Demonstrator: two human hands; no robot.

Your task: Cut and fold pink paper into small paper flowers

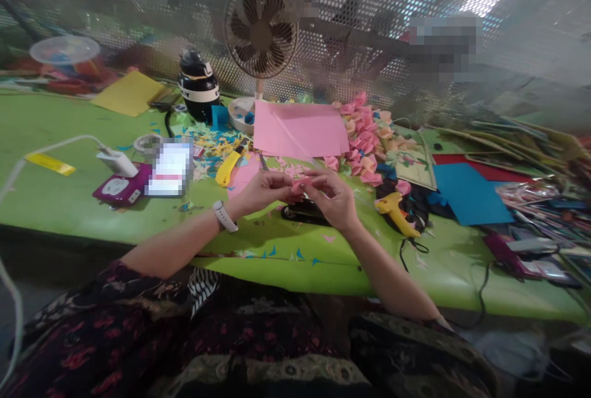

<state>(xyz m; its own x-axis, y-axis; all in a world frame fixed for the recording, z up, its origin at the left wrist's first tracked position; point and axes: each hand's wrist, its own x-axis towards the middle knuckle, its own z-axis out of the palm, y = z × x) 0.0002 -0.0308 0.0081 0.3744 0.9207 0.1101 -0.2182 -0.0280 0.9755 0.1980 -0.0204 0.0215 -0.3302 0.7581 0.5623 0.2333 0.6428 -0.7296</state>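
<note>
Pink paper piece (300,186): small, held between both hands at mid-table, on the near side of the pink sheets (300,130). Folded or curled, by the look of it; exact shape mostly hidden by fingers.
Left hand (259,193): thumb and fingertips pinching the left side of the piece.
Right hand (338,202): thumb and fingertips pinching the right side, remaining fingers bent.
Paper weight: judged next to nothing; likely to flutter if let go, especially in any draught from the fan (261,35) at the far side. Cannot tell if running.
Paper stiffness: probably crisp along creases, soft across flat parts. Likely to spring back a little when loosely held.
Paper surface: likely dry, not slippery.
Paper fragility: easily crushed or torn by a hard squeeze; best kept to a light touch.
Paper hold: best taken at opposite edges or along a crease, with thumb and forefinger tips; middle left unpressed.
Black object (305,212): on the table (69,207), just below the hands in view, partly covered. Cannot tell what.
Pink paper shapes (362,139): heaped to the far right; likely just as light, easily flattened.
Yellow glue gun (398,213): right of the right hand, on dark material.
</note>
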